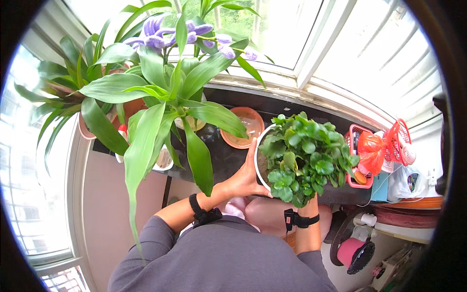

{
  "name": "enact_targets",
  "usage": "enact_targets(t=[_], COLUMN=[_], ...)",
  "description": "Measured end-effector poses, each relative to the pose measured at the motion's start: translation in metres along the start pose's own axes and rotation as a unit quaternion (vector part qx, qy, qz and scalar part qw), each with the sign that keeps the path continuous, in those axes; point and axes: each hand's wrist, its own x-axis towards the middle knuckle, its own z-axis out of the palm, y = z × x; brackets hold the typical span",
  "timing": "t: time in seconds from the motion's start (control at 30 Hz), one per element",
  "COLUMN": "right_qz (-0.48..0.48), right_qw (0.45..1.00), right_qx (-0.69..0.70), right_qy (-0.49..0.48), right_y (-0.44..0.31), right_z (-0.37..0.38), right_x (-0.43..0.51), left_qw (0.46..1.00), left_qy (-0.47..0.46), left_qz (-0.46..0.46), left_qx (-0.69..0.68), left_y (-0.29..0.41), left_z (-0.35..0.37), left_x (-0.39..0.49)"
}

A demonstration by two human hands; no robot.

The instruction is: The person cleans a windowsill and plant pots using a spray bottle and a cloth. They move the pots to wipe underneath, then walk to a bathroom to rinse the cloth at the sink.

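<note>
A leafy green potted plant (306,157) in a white round pot (259,174) is between my hands over the black counter. My left hand (251,175) grips the pot's left side, thumb and fingers spread along its rim. My right wrist comes up at the pot's near right side; the leaves hide most of my right hand (310,203), so its hold cannot be seen. Just left of the pot lies a round terracotta-coloured plant saucer (242,127) with some dirt or water in it.
A large broad-leaved plant (175,98) reaches over the counter (222,160) from the left, near purple fuzzy craft flowers (155,36). A white cup (164,160) stands below its leaves. Pink baskets (359,128) and a red plastic bag (371,151) stand at the right. Windows line the back.
</note>
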Motion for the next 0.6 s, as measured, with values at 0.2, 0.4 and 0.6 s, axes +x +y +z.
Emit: enact_targets(t=[0.2, 0.4, 0.6], right_qz=[0.01, 0.01, 0.016], right_qw=[0.999, 0.998, 0.997], right_qx=[-0.051, -0.056, -0.07], right_qy=[0.014, 0.021, 0.028], right_y=[-0.005, -0.001, -0.003], right_z=[0.004, -0.003, -0.008], right_x=[-0.014, -0.009, -0.018], left_qw=[0.996, 0.901, 0.876], left_qy=[-0.038, 0.241, 0.272], left_qz=[-0.059, -0.355, -0.396], left_qx=[-0.054, 0.055, 0.047], left_y=[-0.004, -0.065, -0.132], left_z=[-0.018, -0.074, -0.093], left_x=[-0.012, -0.011, 0.015])
